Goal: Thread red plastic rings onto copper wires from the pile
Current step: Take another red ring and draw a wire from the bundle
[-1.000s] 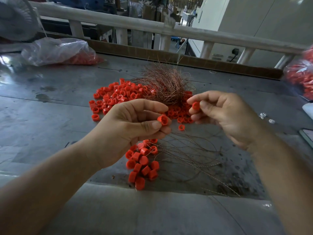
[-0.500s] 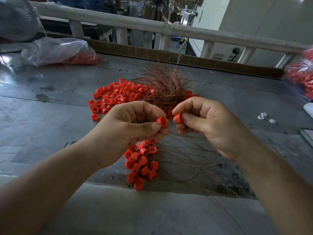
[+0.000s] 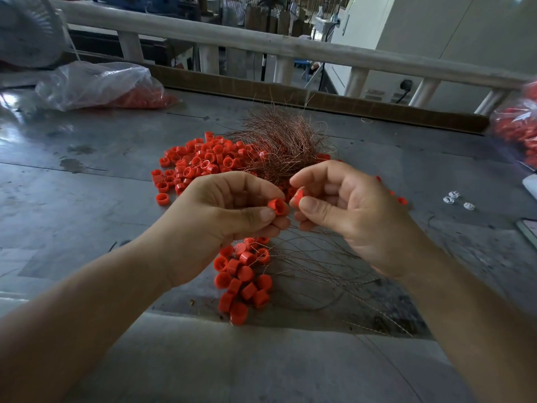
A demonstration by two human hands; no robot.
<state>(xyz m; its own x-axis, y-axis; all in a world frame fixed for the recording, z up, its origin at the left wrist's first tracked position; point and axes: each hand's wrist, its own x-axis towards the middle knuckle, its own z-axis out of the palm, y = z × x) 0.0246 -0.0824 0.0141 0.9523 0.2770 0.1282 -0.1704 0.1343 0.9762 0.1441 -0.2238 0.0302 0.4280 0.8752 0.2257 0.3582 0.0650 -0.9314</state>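
Head view: left hand (image 3: 215, 225) pinching one red ring (image 3: 277, 206), right hand (image 3: 357, 216) pinching a second red ring (image 3: 297, 196).

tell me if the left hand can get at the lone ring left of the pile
Likely yes: nothing lies between the left hand and that lone ring, but its grip pinches a second ring.

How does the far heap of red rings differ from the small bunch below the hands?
The far heap is bigger and spread loose beside the copper wire tangle; the near bunch is smaller and packed tight. Thin wires trail rightward out of the near bunch; the far heap's rings look unthreaded. Both are the same red rings on the grey table.
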